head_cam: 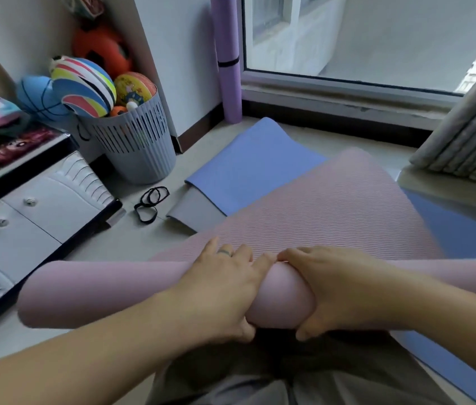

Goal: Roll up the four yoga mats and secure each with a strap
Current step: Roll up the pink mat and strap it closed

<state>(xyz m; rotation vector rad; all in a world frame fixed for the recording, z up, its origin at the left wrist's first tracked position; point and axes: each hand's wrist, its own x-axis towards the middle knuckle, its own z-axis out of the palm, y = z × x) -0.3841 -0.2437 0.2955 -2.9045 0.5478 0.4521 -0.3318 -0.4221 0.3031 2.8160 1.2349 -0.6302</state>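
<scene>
Pink mat (333, 211) part rolled, seen from the head view: roll lying crosswise on the floor just before the knees, ribbed flat part stretching away toward the window (377, 33). On the roll near its middle, left hand (222, 290) gripping hard, fingers curled over the far side, thumb tucked under the near side, ring (224, 252) on one finger. Just beside it, right hand (336, 290) holding the same roll the same way, fingers wrapped over the top, thumb pressed in below. Index tips of the two hands almost meeting on top; roll bulging a little between the grips.

Beneath the pink mat, blue mat (248, 168) spread flat on the floor, its far corner pointing toward the wall, more blue showing past the pink edge at the right. At the left, grey layer (190, 209) peeking out from under the blue edge; separate mat or underside, cannot tell. In the corner beside the window frame, purple mat (226, 92) fully rolled, standing upright, black strap (229, 64) round it about halfway up. Left of the blue mat, on bare floor, loose straps (150, 203), thin black loops in a small heap, near the basket (143, 153), well apart from both hands. Basket grey and slatted, packed with balls (84, 92) of many colours. Along the left, white drawers (35, 211); at the right, curtain (470, 127) hanging; at the bottom edge, trousers (260, 384).
</scene>
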